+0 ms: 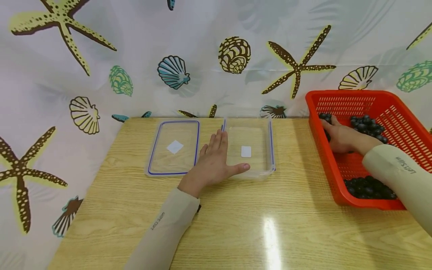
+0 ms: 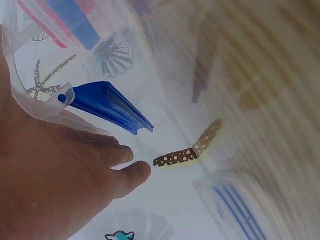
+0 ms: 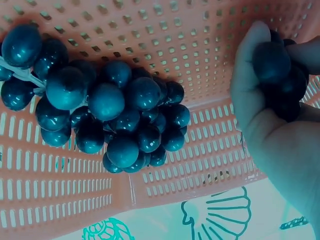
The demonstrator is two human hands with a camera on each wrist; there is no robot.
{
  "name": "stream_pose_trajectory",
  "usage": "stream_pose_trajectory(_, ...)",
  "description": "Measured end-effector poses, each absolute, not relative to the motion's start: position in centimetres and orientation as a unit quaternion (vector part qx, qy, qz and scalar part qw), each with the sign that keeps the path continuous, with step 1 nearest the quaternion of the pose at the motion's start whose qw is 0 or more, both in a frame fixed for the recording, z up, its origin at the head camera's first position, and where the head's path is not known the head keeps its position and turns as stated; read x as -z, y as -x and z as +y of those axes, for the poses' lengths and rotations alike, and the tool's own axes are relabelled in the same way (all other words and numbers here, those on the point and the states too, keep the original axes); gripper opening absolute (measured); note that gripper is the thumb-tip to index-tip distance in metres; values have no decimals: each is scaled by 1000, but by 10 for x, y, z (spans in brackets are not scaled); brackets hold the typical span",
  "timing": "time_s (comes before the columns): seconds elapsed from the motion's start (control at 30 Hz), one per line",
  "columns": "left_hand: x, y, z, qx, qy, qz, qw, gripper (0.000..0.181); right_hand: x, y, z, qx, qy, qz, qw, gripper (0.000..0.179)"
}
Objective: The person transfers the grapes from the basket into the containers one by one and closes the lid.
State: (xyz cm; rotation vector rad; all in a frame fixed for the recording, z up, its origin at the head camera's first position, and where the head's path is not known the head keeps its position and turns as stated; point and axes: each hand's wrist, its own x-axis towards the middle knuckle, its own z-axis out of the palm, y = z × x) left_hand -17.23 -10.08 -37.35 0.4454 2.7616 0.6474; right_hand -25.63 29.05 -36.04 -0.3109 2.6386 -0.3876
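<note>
Bunch of dark grapes (image 3: 272, 62) at far right of head view, by the left wall of the red basket (image 1: 371, 203). Right hand (image 1: 342, 138) has thumb and fingers curled round it; most of the bunch hidden by the grip. Left hand (image 1: 213, 161), mid-frame: fingers straight, thumb spread, nothing held, along the left side of the clear box (image 1: 256, 138); contact unclear. Judgement: bunch light, likely floppy; glossy skins look slippery. Fruit may bruise or drop under a squeeze. Best hold: stem end, with loose support beneath.
</note>
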Motion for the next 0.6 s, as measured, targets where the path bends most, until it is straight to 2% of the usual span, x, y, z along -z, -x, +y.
stream_pose_trajectory(0.27,373,173,-100,-217,-154,954,135,120,352,255,293,154,92,958,224,103)
stream_pose_trajectory(0.6,375,174,-100,-214,-154,956,132,120,330,252,297,158,108,964,186,102)
